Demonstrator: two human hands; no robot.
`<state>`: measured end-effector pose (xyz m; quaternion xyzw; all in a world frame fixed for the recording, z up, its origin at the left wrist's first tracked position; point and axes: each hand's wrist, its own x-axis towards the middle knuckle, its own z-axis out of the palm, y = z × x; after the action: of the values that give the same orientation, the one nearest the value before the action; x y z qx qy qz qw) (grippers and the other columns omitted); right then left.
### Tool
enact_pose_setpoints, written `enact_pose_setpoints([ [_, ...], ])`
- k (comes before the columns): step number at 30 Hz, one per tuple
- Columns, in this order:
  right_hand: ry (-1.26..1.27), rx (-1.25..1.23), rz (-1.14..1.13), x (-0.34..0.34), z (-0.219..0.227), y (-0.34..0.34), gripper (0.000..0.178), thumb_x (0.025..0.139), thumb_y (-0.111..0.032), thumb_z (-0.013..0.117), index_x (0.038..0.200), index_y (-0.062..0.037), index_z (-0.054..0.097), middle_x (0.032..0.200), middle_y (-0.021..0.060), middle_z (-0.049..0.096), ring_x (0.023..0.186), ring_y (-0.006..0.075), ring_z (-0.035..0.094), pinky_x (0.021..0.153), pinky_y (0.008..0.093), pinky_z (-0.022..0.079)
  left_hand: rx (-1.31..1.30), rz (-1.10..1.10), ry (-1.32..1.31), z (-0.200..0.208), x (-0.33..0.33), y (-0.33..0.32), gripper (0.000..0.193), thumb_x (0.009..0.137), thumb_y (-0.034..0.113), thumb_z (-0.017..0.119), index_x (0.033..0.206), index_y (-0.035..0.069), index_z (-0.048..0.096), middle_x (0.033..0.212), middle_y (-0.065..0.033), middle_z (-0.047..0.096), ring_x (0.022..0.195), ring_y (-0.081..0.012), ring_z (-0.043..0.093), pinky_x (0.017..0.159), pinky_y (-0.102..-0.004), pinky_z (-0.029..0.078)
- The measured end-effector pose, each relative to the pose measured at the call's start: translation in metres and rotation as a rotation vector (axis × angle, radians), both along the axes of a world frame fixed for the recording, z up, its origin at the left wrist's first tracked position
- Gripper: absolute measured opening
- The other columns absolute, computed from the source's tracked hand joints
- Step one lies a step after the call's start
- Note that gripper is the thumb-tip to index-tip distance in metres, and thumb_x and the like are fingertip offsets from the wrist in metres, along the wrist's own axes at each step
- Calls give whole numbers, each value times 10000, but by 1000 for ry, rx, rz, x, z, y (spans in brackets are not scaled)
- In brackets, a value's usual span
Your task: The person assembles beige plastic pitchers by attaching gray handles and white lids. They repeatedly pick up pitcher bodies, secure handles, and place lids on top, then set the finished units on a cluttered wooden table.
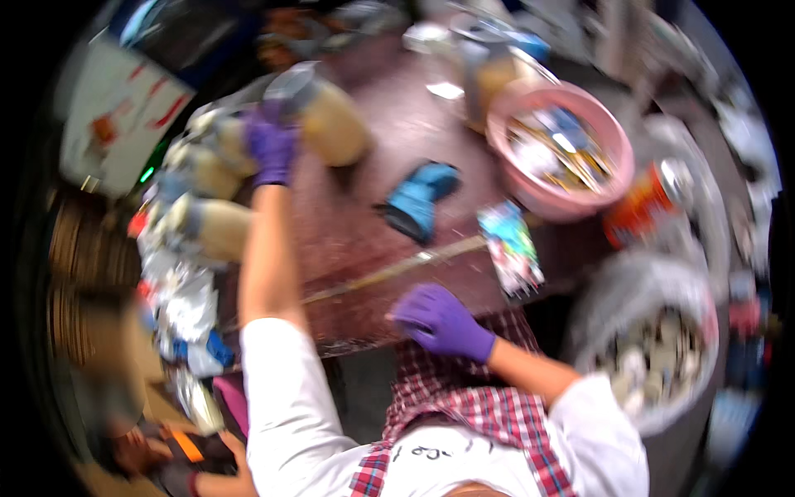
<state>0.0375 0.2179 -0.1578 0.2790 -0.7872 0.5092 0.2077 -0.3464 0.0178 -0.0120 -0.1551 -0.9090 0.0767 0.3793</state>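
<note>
My left hand [272,147], in a purple glove, reaches over the table's left side. Its blurred fingers close at the grey-topped upper end of a clear jar [335,124] filled with something beige. More such jars [224,228] stand in a row left of my forearm. Near the front edge of the table, my right hand [445,323], also gloved in purple, has its fingers curled together; whatever they may hold is hidden. Between the hands and farther in lies a blue and black cloth-like item [422,199]. A colourful printed packet [509,247] lies to its right.
A pink basin [614,137] of thin sticks and mixed bits stands at the right, near an orange can [642,203]. Below it sits a plastic-lined container [584,335] of greyish pieces. More jars [493,74] stand far right. Another person [170,464] is at lower left.
</note>
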Motion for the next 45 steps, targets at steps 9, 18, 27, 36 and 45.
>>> enact_pose_setpoints([
  [9, -41, -376, 45, 101, -27, 78, 322, 846, -53, 616, 1148, -90, 722, 1123, 97, 714, 1047, 300, 658, 923, 419, 502, -305, -479, -36, 48, 111, -95, 333, 958, 260, 573, 1205, 83, 707, 1270, -108, 660, 1271, -308, 556, 1045, -408, 443],
  [18, -425, 120, -1427, 311, -144, 284, 539, 833, -195, 669, 1333, -38, 545, 1299, 170, 590, 1213, 334, 558, 1066, 426, 424, 369, -477, -24, 25, 322, -23, 217, 845, 120, 814, 1000, -2, 725, 1034, -143, 716, 874, -241, 669, 760, -343, 541],
  [27, -1055, 656, -1514, 318, -185, 306, 873, 734, -456, 756, 1481, -144, 431, 1316, 195, 569, 1183, 398, 568, 988, 513, 464, 792, -278, 375, -17, 374, -71, 641, 904, 336, 766, 1407, 45, 496, 1430, -154, 469, 1356, -296, 419, 1145, -484, 330],
  [36, -557, -151, -924, 255, -46, 221, 740, 667, -184, 848, 1322, -64, 523, 1115, 85, 540, 1051, 229, 549, 910, 361, 482, 967, -501, -593, -118, 321, -111, 492, 1062, 417, 468, 1342, 12, 493, 1378, -141, 543, 1293, -267, 489, 1118, -423, 332],
  [45, -948, -426, -434, 249, -2, 137, 380, 776, -83, 792, 1068, -45, 551, 1281, 105, 577, 1178, 177, 567, 1008, 320, 461, 1904, -976, -525, -116, 375, -80, 373, 1047, 363, 537, 1213, 29, 542, 1192, -92, 597, 1120, -205, 581, 968, -333, 461],
])
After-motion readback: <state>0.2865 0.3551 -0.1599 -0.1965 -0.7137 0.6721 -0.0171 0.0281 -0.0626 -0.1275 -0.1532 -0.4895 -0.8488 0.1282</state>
